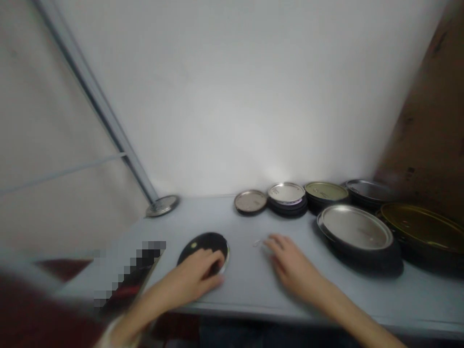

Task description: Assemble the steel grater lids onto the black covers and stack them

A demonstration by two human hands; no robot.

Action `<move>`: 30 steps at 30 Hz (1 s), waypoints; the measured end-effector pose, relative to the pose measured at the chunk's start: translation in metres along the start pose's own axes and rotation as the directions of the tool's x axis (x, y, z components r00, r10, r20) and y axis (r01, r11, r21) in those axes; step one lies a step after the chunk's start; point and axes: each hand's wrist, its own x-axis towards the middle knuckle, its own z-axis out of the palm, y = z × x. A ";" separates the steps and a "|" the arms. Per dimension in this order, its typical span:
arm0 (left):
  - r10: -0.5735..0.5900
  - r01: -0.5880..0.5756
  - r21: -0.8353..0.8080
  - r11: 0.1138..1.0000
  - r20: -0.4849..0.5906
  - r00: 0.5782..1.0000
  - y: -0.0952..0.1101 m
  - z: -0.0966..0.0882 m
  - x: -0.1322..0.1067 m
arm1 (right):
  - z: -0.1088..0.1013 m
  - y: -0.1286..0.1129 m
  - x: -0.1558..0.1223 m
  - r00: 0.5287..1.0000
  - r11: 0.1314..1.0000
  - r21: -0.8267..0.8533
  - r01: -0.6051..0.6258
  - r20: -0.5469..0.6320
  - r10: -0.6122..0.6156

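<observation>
My left hand (197, 278) rests on the near edge of a black round lid (203, 244) that lies flat on the grey table (253, 285); its fingers curl over the rim. My right hand (292, 263) lies palm down on the table to the right, fingers stretched toward a small clear object (258, 243) just beyond its fingertips. The picture is blurred by motion.
Stacks of round metal lids stand along the back right: a small grey one (250, 201), a silver stack (287, 195), a gold-topped stack (326, 192), a large silver lid (355, 229), a gold one (420, 224). A metal disc (163, 205) lies at the back left, a dark flat item (130, 275) at the near left.
</observation>
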 end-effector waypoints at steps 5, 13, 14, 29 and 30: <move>-0.042 0.041 -0.011 0.999 -0.141 0.989 -0.007 0.025 0.007 | 0.000 -0.005 0.041 0.986 0.988 -0.139 0.065 0.161 -0.042; 0.147 -0.151 -0.008 0.988 -0.197 0.969 -0.001 0.036 0.028 | 0.005 0.022 0.069 0.950 0.987 -0.160 0.019 0.311 0.032; 0.175 -0.182 -0.019 0.983 -0.203 0.963 -0.002 0.034 0.032 | 0.005 0.024 0.069 0.948 0.987 -0.159 0.017 0.316 0.035; 0.225 -0.247 -0.041 0.968 -0.288 0.931 0.018 0.027 0.118 | -0.008 0.038 0.067 0.930 0.993 0.096 -0.065 0.368 0.025; 0.280 -0.280 0.034 0.959 -0.241 0.930 0.027 0.027 0.118 | -0.009 0.039 0.066 0.929 0.992 0.110 -0.067 0.369 0.022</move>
